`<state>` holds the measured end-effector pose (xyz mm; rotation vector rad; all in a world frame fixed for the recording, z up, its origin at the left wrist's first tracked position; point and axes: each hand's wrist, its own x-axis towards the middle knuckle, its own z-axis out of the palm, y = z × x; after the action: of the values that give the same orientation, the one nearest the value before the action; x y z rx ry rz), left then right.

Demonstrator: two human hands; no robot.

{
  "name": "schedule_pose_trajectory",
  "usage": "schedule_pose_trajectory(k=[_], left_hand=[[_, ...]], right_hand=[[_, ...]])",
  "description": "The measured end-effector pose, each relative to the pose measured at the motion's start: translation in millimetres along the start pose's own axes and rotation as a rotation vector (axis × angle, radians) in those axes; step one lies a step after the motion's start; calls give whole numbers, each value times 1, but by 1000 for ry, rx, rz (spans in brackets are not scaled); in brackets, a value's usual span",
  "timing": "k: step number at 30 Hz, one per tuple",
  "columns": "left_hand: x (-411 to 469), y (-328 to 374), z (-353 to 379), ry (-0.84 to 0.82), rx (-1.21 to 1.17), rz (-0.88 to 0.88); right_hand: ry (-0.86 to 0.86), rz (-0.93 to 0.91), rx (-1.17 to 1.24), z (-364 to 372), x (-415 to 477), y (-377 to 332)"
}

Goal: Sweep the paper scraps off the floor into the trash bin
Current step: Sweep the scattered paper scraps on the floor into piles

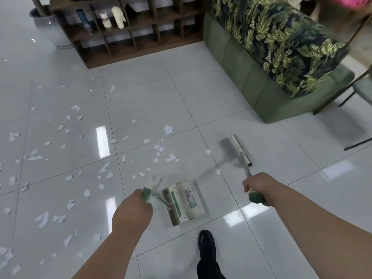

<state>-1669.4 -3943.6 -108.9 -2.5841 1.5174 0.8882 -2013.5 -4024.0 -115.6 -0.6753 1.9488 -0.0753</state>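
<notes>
Motion-blurred: white-and-black broom head (pixel 240 151) right of centre. Cut off by frame edges: pink cloth (pixel 351 0) upper right, grey round pot (pixel 47 23) upper left. Unreadable: label on white plastic dustpan (pixel 186 199).

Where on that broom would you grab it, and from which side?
Grip the broom at the green sleeve on the near end of its handle, coming from above and behind, as the right hand does. The thin pole slants down and away to the brush head on the floor, so that upper end is nearest, and its thicker sleeve probably gives a firmer hold. The left hand holds the dustpan handle likewise.
</notes>
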Motion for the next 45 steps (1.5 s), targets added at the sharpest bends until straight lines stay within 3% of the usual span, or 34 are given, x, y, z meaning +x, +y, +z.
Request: schedule_pose_trajectory(k=[6,13,26,32,37,45], left_hand=[[6,37,15,3,31,-36],[5,44,13,1,35,-104],[-3,-32,-20,123,-77,-317],[14,-75,-38,104,-134,-362],[36,-118,-57,83,-169,-384],[76,-188,-89,71,-201,-426]], right_hand=[[-88,61,-7,-22,25,1],[-297,-11,3,33,-8,-18],[-637,-72,-21,132,-32,-121],[-568,-151,-133,143,-45,-146],[-400,-211,-209,159,-45,-181],[-224,-219,-314,240,-14,-238]])
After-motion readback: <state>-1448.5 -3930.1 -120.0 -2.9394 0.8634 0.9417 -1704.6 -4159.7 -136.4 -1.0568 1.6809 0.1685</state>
